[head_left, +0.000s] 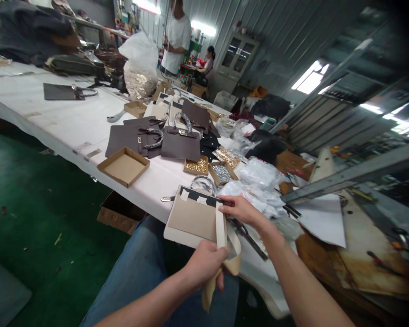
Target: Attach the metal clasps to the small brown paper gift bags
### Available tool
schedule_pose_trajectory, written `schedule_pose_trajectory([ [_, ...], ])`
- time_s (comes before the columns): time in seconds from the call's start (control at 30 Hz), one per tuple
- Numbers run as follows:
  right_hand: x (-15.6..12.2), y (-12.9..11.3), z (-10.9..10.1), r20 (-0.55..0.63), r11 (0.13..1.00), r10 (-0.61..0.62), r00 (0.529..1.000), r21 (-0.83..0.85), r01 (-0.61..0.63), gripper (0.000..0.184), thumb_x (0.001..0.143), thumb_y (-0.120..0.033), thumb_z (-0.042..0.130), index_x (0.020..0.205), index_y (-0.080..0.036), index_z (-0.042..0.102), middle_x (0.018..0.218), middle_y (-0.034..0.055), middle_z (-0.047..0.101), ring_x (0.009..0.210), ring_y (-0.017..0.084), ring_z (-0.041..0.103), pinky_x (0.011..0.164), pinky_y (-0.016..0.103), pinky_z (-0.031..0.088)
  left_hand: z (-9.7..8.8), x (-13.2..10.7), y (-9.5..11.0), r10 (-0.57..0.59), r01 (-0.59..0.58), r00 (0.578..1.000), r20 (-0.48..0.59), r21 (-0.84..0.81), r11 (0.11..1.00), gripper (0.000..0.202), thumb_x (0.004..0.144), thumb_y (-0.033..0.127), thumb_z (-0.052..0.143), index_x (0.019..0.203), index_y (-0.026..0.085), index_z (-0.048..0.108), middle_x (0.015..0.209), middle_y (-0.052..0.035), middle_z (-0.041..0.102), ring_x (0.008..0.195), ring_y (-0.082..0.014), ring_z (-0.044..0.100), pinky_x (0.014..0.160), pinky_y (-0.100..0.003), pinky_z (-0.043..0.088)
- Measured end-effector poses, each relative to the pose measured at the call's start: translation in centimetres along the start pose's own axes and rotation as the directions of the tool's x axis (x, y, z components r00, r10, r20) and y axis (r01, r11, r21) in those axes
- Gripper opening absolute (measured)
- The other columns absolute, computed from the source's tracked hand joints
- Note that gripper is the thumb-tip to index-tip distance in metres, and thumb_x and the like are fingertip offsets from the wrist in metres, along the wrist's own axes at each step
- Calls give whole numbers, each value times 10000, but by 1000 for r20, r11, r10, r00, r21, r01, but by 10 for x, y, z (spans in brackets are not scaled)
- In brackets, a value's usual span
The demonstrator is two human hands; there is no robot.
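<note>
A cream and tan bag panel (191, 217) with a dark top strip and a wrapped handle lies at the table's near edge, over my lap. My left hand (206, 262) is closed round a cream strap (221, 236) that hangs down from the panel. My right hand (240, 210) pinches the top of that strap at the panel's upper right corner.
Brown bag panels (180, 144) with wrapped handles lie further up the white table (61, 122). An open cardboard tray (123, 166), small boxes of gold (197, 166) and silver (221, 173) hardware, and plastic bags (259, 175) surround them. Two people stand at the far end.
</note>
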State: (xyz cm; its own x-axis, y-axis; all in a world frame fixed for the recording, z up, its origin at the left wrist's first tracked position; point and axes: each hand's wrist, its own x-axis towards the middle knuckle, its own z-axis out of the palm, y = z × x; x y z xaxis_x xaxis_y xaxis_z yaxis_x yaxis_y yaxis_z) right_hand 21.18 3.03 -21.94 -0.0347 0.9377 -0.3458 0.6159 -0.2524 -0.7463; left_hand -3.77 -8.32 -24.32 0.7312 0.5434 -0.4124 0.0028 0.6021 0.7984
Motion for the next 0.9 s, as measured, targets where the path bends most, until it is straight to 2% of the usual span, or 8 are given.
schedule_pose_trajectory([
  [0.1,1,-9,-8,31,984,-65,997,-167,69,677,836,-406,874,1463,-159,808,958,76,847,759,236,712,738,376,599,2,2,-4,-6,6,1000,-19,6,1000,567,957,661,595,638,192,628,475,-52,569,351,-154,519,418,-251,342],
  [0.23,2,-21,-13,80,914,-199,977,-344,215,560,849,-352,841,1391,-212,843,1245,100,851,964,281,757,895,412,602,5,8,-13,-49,48,998,-33,-42,998,413,923,549,622,739,182,663,552,-81,662,422,-188,602,453,-271,482],
  [0.33,1,-29,-14,104,864,-235,966,-433,257,525,864,-343,823,1378,-237,844,1304,97,840,1093,312,765,992,428,588,8,11,-19,-13,11,998,-66,-32,999,297,857,467,664,806,175,681,633,-84,712,504,-220,677,492,-301,550],
  [0.43,-1,-35,-13,110,816,-266,958,-503,284,491,871,-354,821,1349,-244,851,1325,97,837,1196,338,753,1076,443,560,9,9,-18,-4,2,998,-66,-26,1000,273,868,460,647,854,189,666,575,-52,660,491,-227,672,477,-293,539],
  [0.5,-1,-36,-12,106,803,-274,956,-522,288,459,865,-347,816,1311,-249,861,1282,82,846,1167,328,758,1057,423,557,7,6,-15,-17,14,998,-60,-42,999,286,906,487,618,875,204,642,524,-31,615,462,-220,645,461,-280,520],
  [0.63,0,-34,-8,101,848,-218,971,-472,240,425,835,-329,799,1244,-239,865,1098,34,854,953,266,745,887,356,564,0,2,-8,-25,22,996,-81,-38,999,453,1016,635,489,901,217,620,487,-24,592,392,-188,559,435,-261,477],
  [0.77,2,-30,-3,117,872,-200,973,-432,231,396,837,-358,787,1203,-219,850,1020,10,824,906,240,705,832,331,540,-6,-10,5,41,-38,990,-135,27,999,529,1039,723,475,893,232,610,446,18,525,370,-165,494,426,-234,393],
  [0.9,-1,-26,1,103,889,-221,970,-388,243,283,826,-373,782,1057,-216,825,922,8,777,845,225,663,765,318,514,-2,-40,28,175,-171,984,-28,119,978,597,1069,733,496,790,220,620,480,1,556,405,-131,485,477,-233,374],
])
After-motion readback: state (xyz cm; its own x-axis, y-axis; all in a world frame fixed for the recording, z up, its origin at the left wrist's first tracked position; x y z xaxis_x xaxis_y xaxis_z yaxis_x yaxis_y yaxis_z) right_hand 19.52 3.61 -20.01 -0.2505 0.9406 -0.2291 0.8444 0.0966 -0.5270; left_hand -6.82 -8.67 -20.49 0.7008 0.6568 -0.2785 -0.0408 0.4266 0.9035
